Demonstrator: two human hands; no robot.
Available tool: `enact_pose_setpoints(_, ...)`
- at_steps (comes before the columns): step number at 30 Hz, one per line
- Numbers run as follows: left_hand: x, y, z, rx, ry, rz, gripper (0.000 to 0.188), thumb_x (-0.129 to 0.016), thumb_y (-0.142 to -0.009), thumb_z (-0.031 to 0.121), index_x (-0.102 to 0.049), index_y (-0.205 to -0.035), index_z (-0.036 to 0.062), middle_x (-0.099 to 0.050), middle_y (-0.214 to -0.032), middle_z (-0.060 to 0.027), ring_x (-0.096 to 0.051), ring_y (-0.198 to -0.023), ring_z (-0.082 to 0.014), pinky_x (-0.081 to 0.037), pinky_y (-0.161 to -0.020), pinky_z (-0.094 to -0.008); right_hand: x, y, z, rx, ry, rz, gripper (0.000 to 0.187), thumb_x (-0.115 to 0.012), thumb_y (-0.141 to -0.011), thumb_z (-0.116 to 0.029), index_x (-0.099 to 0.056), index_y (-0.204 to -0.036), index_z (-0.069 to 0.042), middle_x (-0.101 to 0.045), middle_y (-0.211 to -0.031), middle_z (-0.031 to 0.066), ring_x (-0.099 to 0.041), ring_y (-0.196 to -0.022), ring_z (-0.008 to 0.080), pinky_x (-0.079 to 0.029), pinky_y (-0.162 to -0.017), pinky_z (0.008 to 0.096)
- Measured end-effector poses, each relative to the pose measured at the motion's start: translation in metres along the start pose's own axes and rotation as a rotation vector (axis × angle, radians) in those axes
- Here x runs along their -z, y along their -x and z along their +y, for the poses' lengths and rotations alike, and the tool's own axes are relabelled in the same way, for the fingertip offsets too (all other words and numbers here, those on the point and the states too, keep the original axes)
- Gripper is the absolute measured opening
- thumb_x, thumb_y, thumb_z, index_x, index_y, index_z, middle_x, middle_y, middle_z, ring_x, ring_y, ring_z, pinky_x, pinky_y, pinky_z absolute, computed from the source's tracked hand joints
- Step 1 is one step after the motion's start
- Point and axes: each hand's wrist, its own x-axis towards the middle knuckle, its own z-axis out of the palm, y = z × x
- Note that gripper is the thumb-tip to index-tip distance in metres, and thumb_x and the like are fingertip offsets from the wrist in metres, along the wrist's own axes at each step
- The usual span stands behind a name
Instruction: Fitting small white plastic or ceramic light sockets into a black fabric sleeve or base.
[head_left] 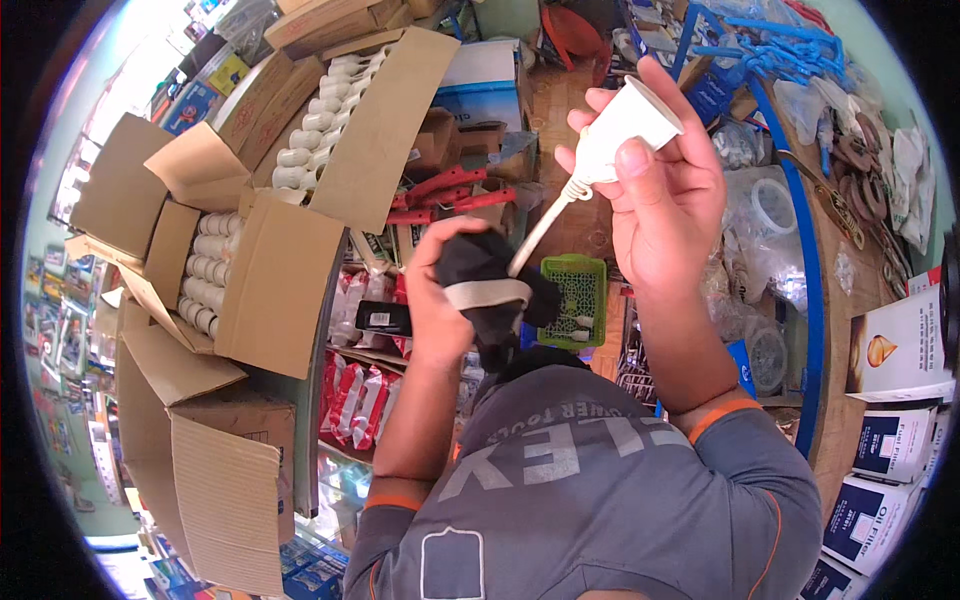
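Up top, right hand (665,200) grips white socket (630,125); left hand (445,300) clutches black cloth (480,265).

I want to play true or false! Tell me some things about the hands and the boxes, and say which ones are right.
1. The right hand holds a white socket with a white cord. True.
2. The left hand is empty. False: it grips a black bundle with a pale strap round it.
3. The open cardboard boxes on the person's left hold rows of white pieces. True.
4. The small basket under the hands is red. False: it is green.
5. The white cord runs down from the socket to the black bundle. True.
6. The person's sleeves are yellow. False: they are grey with orange cuffs.
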Motion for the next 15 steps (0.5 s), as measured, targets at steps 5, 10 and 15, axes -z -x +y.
enact_pose_setpoints(5,0.005,-0.010,0.024,-0.110,0.091,0.120,0.049,-0.068,-0.081,0.009,-0.055,-0.128,-0.0005,-0.067,-0.107,-0.0106,-0.067,-0.096,-0.0173,-0.055,-0.089,-0.0322,0.009,-0.005,0.002,-0.092,0.060,-0.056,0.049,-0.068,-0.089,-0.002,-0.047,-0.134,0.002,-0.064,-0.116,0.0169,-0.066,-0.106,0.0250,-0.057,-0.090,0.0396)
enact_pose_setpoints(10,-0.023,-0.017,0.037,-0.173,0.127,-0.044,0.057,-0.062,-0.089,0.007,-0.045,-0.143,-0.0012,-0.063,-0.123,-0.0145,-0.064,-0.109,-0.0212,-0.051,-0.098,-0.0346,0.001,0.009,0.016,-0.237,0.084,-0.262,0.040,-0.067,-0.091,-0.003,-0.052,-0.129,0.000,-0.064,-0.117,0.0146,-0.063,-0.109,0.0195,-0.052,-0.093,0.0325)
enact_pose_setpoints(15,-0.025,-0.026,0.037,-0.187,0.115,-0.199,0.092,-0.080,-0.073,0.010,-0.031,-0.150,0.0008,-0.056,-0.128,-0.0086,-0.057,-0.112,-0.0155,-0.045,-0.097,-0.0287,-0.002,0.019,0.024,-0.088,0.499,-0.422,0.054,-0.062,-0.096,-0.014,-0.042,-0.144,0.002,-0.060,-0.129,0.0132,-0.056,-0.121,0.0239,-0.039,-0.106,0.0354)
